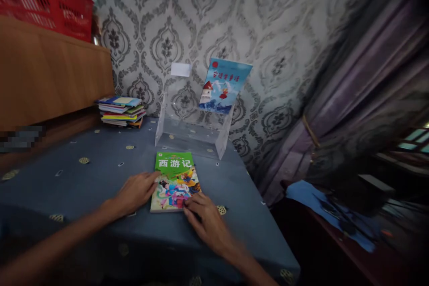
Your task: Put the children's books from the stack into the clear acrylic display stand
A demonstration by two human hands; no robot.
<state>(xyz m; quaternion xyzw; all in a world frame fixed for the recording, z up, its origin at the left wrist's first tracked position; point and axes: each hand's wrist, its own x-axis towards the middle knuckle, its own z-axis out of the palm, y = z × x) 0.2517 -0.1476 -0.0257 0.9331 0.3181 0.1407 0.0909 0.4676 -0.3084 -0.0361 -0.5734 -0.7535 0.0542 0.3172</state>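
Observation:
A green picture book [174, 183] with large white Chinese characters and colourful figures lies face up on the cloth-covered table. At its left edge, my left hand [137, 192] has its fingers closed against the side, the tips just over the cover. My right hand [208, 219] grips the lower right corner, with fingers over the cover and the thumb by the bottom edge. Behind the book stands a clear acrylic stand [187, 140]. A blue picture book [224, 85] with red characters rests upright in the stand's right part, leaning back.
A stack of thin books [122, 111] sits at the back left, beside a wooden cabinet [53, 67] with a red plastic basket [47, 0] on top. A white label [181, 69] is on the stand's upper left. Purple curtains [335, 111] hang beyond the table's right edge.

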